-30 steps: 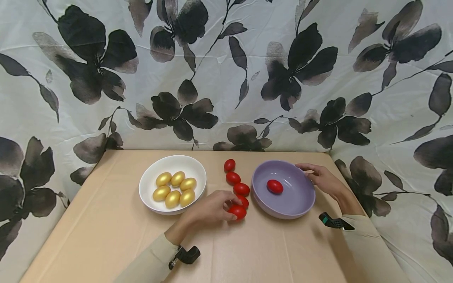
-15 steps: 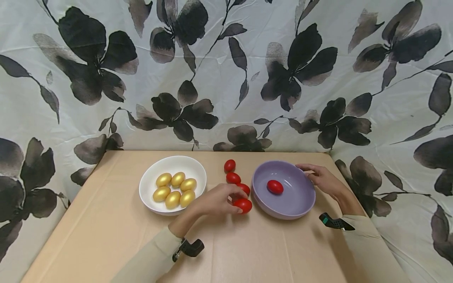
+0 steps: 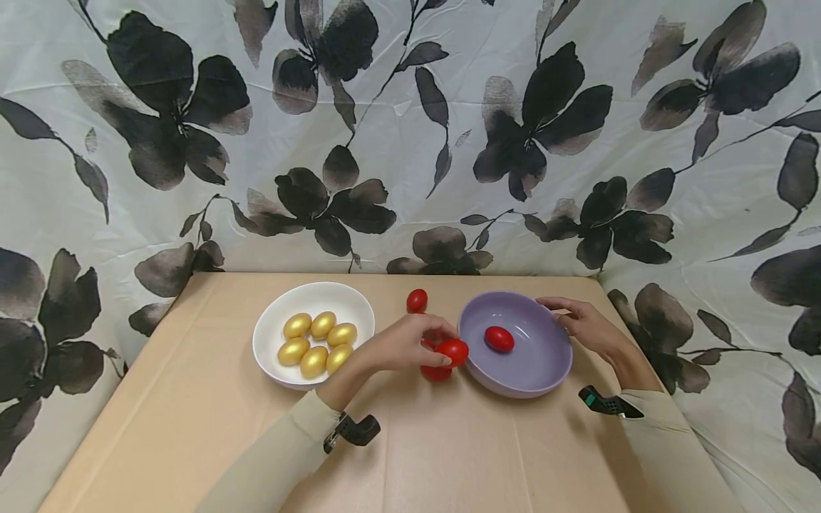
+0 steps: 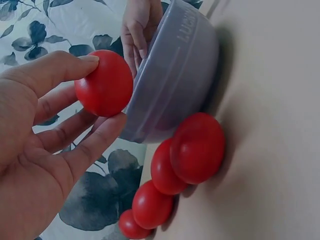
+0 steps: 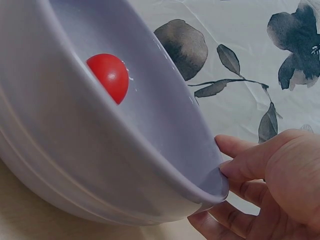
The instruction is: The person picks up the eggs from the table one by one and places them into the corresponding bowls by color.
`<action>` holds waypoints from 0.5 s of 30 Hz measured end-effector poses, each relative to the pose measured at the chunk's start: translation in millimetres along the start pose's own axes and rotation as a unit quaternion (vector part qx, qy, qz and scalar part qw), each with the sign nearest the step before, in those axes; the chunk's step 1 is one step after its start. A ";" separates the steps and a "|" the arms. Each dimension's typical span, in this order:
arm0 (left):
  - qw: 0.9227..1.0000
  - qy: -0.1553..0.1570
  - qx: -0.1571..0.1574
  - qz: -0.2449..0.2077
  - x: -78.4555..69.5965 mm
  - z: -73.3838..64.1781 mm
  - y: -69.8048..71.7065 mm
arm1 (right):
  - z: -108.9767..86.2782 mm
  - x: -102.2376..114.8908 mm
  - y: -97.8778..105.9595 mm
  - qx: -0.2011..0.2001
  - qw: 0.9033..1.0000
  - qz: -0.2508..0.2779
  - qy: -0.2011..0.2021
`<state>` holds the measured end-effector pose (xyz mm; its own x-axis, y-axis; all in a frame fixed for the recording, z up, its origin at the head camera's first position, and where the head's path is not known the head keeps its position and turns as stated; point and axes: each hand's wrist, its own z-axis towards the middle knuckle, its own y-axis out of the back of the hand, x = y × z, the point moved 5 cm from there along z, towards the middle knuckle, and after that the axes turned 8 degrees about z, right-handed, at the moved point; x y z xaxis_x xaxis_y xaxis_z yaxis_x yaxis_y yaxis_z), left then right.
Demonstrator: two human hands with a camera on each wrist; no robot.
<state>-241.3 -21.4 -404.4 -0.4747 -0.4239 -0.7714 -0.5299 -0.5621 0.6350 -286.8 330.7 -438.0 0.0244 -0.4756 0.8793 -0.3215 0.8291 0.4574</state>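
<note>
My left hand (image 3: 400, 343) pinches a red egg (image 3: 454, 351) between thumb and fingertips, raised off the table just left of the purple bowl (image 3: 545, 360). The left wrist view shows that held egg (image 4: 105, 84) in the air beside the bowl's outer wall. Several more red eggs (image 4: 197, 148) lie in a row on the table below; in the head view my hand partly hides them. One red egg (image 3: 498, 338) lies inside the purple bowl. At its right side my right hand (image 3: 590, 328) grips the rim, thumb (image 5: 237, 169) at the inner edge and fingers outside.
A white bowl (image 3: 261, 324) with several gold eggs (image 3: 313, 362) stands on the left of the wooden table (image 3: 449, 456). The farthest loose red egg (image 3: 417, 301) lies near the back edge. Floral cloth (image 3: 436, 107) hangs behind the table.
The left hand has taken the nearest red egg of the row, lifted it, and carried it up and right toward the purple bowl. My right hand stays on the rim.
</note>
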 end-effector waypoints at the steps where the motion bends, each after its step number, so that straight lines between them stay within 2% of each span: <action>1: 1.000 0.003 -0.002 -0.004 -0.3 1.7 0.5 | -0.2 0.1 0.0 0.000 1.000 0.000 0.000; 7: 1.000 0.010 -0.012 -0.009 -2.9 12.6 1.6 | -0.5 1.8 0.2 -0.005 1.000 -0.012 0.000; 15: 0.999 -0.001 -0.017 -0.032 -6.6 28.2 -2.5 | 0.0 1.9 -0.5 -0.004 1.000 -0.014 -0.005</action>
<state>-256.7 2.8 -399.7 -0.4411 -0.3852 -0.8106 -0.5358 -0.6116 0.5821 -286.6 329.4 -436.6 0.0237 -0.5022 0.8644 -0.3125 0.8176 0.4835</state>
